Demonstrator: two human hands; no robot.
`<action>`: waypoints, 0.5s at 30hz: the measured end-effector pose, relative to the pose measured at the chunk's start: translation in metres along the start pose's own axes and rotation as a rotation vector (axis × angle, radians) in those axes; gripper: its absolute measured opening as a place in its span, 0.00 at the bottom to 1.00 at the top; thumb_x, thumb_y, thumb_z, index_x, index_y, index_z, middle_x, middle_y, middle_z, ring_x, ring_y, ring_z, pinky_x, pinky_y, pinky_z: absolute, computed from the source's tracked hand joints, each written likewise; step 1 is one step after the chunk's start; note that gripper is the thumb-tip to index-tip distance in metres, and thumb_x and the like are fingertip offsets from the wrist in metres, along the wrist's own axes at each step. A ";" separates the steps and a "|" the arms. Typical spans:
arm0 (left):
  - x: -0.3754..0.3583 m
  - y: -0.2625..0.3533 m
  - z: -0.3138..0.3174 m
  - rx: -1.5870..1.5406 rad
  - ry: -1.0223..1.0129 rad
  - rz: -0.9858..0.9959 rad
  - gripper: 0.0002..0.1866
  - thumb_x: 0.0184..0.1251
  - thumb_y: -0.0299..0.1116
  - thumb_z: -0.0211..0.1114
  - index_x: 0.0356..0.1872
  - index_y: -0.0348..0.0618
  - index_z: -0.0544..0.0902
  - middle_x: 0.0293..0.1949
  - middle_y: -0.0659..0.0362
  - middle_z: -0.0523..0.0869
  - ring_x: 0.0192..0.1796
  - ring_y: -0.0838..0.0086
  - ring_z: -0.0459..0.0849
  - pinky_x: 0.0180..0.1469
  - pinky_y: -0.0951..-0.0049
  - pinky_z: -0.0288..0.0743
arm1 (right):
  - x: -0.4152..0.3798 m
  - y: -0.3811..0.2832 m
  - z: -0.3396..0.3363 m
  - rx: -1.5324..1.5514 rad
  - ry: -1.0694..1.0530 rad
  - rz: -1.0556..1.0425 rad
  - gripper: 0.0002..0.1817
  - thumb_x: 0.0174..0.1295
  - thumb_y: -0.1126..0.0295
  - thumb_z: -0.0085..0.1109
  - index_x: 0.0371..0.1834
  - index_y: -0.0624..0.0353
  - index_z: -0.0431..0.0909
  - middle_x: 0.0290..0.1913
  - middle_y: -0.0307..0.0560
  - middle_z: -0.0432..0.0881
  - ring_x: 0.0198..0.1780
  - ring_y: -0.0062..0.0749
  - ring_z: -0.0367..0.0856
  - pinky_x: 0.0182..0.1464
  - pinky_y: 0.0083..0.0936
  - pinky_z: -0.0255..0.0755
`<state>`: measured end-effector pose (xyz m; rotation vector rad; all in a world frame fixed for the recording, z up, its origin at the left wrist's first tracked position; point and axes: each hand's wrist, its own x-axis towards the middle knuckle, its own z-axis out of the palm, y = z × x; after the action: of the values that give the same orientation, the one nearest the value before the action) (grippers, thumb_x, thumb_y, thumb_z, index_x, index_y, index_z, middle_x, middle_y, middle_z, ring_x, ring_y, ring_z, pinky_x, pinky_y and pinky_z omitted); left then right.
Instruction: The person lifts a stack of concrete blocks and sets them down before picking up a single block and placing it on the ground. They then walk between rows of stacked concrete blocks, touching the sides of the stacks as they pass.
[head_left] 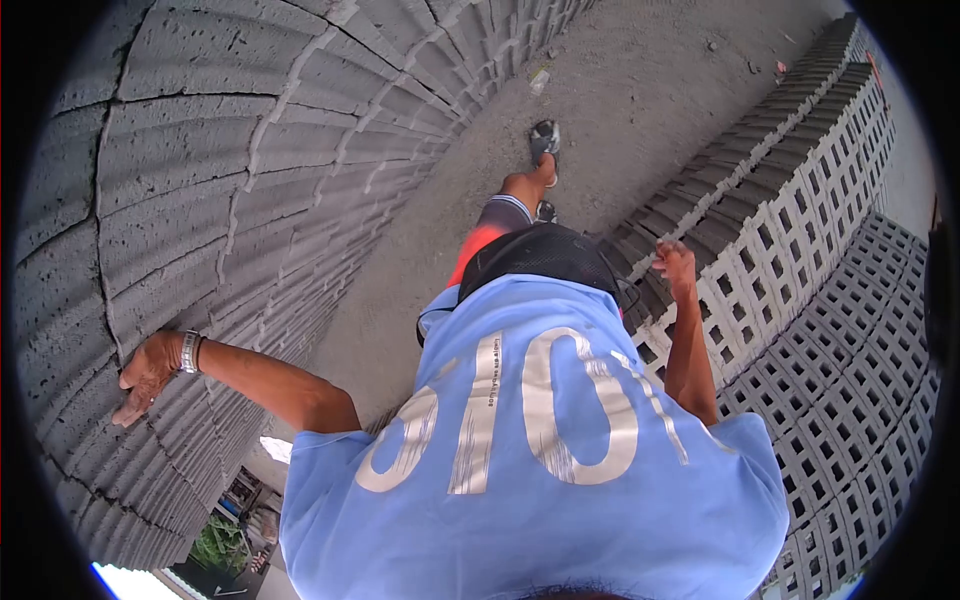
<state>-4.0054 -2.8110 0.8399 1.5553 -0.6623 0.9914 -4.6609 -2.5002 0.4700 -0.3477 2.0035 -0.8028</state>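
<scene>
My left hand [152, 378], with a metal watch [189, 352] on the wrist, is at the tall wall of stacked grey concrete blocks [190, 190] on the left. Its fingers are stretched out and seem to touch the block faces; I see nothing held in them. On the other side my right hand [676, 268] hangs in the air near the lower stack of hollow blocks [790, 235]. Its fingers are loosely curled, a little apart, with no object visible between them.
A dusty concrete floor [640, 110] runs as an aisle between the stacks. My sandalled foot [544, 140] is on it. More hollow blocks [840, 400] stand at the lower right. Small debris [539, 80] lies ahead, and green plants [218, 545] show at the lower left.
</scene>
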 end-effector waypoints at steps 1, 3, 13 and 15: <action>-0.001 -0.001 0.001 0.003 0.003 0.007 0.30 0.78 0.34 0.34 0.76 0.34 0.45 0.77 0.36 0.40 0.78 0.43 0.42 0.75 0.46 0.45 | 0.020 -0.017 0.004 0.003 -0.033 -0.057 0.21 0.61 0.53 0.59 0.40 0.62 0.82 0.29 0.39 0.79 0.28 0.28 0.80 0.25 0.23 0.66; 0.002 -0.003 0.005 0.026 -0.002 0.037 0.30 0.78 0.35 0.34 0.77 0.35 0.45 0.77 0.36 0.40 0.78 0.44 0.41 0.76 0.48 0.44 | 0.058 -0.055 0.018 -0.018 -0.010 -0.142 0.23 0.61 0.53 0.60 0.44 0.65 0.82 0.32 0.41 0.81 0.32 0.27 0.80 0.29 0.23 0.68; 0.011 -0.028 0.006 0.071 -0.014 0.065 0.30 0.80 0.38 0.36 0.77 0.38 0.44 0.78 0.42 0.42 0.78 0.50 0.43 0.78 0.53 0.41 | 0.134 -0.103 0.049 -0.226 -0.178 -0.069 0.21 0.63 0.59 0.58 0.48 0.67 0.82 0.37 0.48 0.83 0.31 0.31 0.82 0.35 0.28 0.75; -0.003 -0.006 0.004 0.031 -0.029 -0.009 0.29 0.80 0.40 0.34 0.77 0.38 0.49 0.76 0.43 0.51 0.76 0.51 0.51 0.77 0.55 0.45 | 0.155 -0.083 0.035 -0.424 -0.250 0.034 0.18 0.65 0.61 0.56 0.48 0.64 0.82 0.38 0.49 0.83 0.31 0.33 0.84 0.32 0.27 0.76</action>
<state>-4.0009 -2.8136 0.8347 1.6006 -0.6627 0.9779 -4.7204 -2.6583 0.4102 -0.6230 1.9231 -0.2877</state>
